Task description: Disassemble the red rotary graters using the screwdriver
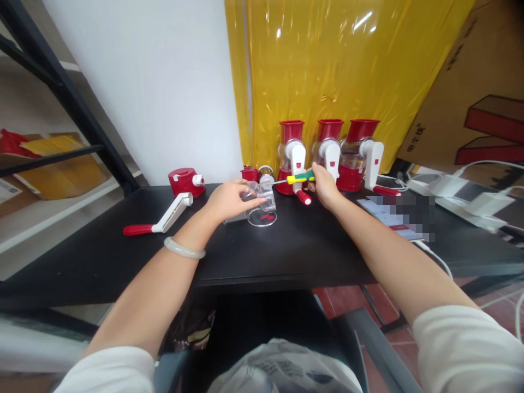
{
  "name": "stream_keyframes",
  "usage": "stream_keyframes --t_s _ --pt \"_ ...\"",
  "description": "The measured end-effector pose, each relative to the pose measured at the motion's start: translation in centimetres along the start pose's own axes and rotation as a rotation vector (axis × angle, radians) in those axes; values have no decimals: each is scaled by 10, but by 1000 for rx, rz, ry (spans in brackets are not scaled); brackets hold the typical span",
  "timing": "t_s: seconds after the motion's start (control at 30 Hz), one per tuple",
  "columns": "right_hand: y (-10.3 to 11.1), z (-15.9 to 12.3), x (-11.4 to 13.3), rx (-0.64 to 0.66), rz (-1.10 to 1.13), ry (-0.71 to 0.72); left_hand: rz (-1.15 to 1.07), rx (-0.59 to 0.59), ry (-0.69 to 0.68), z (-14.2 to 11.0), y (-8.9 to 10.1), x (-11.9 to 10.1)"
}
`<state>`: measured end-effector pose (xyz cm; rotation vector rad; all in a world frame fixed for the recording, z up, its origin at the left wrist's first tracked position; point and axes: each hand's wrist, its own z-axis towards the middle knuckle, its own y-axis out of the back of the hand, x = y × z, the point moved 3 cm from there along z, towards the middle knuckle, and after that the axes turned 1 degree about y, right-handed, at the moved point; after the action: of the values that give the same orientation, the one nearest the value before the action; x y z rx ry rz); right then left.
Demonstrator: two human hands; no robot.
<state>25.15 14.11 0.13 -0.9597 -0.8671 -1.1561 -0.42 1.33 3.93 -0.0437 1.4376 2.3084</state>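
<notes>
My left hand (pixel 231 201) is closed around a clear plastic grater housing (pixel 267 201), steadying it on the black table. In my right hand (pixel 325 186) is a screwdriver (pixel 302 177) with a yellow and green handle. Its shaft points left, and the tip lies at or very near the housing's side; I cannot tell whether it touches. Small red pieces show through the round foot of the housing. Behind the housing stand a metal grater drum (pixel 266 173) and a red part (pixel 249 173). To the left are a red base (pixel 186 182) and a white crank with a red handle (pixel 164 218).
Several assembled red-and-white rotary graters (pixel 291 153) stand at the table's back. A phone (pixel 388 218), partly blurred out, lies on the right by a power strip with chargers (pixel 470 204). A yellow plastic curtain (pixel 327 65) and a cardboard box (pixel 470 93) are behind.
</notes>
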Motion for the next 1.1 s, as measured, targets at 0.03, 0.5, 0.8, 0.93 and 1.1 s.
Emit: stream_keyframes --t_s 0.03,0.5,0.8,0.93,1.1 --pt "0 0 0 2 4 -2 2 3 0 0 0 0" --pt "-2 -5 5 54 122 -12 13 0 0 -1 1 -2" --pt "-3 -4 3 5 131 -47 2 -3 14 0 0 0" --pt "-6 -4 1 -1 233 -74 8 -7 8 0 1 -2" --pt "-3 -1 -2 -9 151 -55 6 -7 -2 0 1 -3"
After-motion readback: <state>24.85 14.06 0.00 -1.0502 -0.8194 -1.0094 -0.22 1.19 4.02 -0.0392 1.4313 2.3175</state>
